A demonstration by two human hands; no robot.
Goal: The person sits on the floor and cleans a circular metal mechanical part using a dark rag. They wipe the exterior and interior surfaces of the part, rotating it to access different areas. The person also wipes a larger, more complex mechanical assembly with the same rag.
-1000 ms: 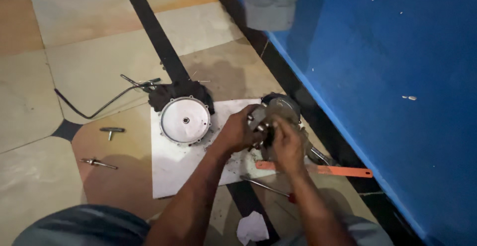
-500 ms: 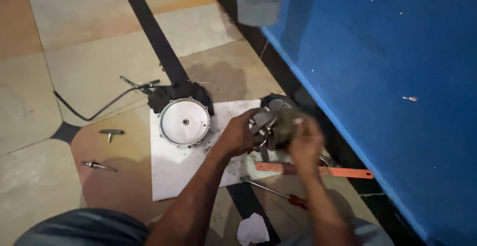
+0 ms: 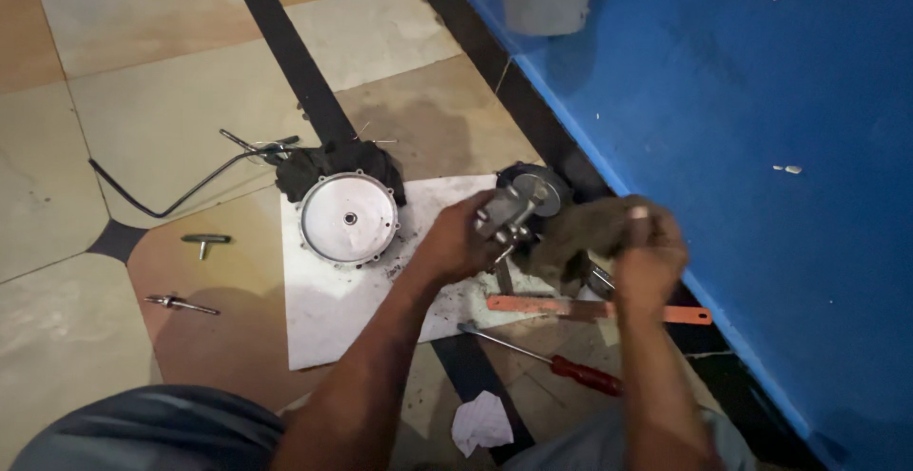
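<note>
Grey metal part [image 3: 509, 212] clamped in left hand [image 3: 455, 243]; right hand [image 3: 649, 257] gripping dirty rag [image 3: 571, 238] against it, above white sheet [image 3: 333, 309].

Blue wall [image 3: 761, 100], red-handled screwdriver [image 3: 571, 371]

the right hand [image 3: 650, 254] blurs into a dark rag [image 3: 580, 233] (its fingers hidden), covering the part beneath.

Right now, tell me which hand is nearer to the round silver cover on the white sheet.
Left. The left hand grips a small metal part just right of the round silver cover; the right hand, holding a dark rag, is farther right, toward the blue wall.
</note>
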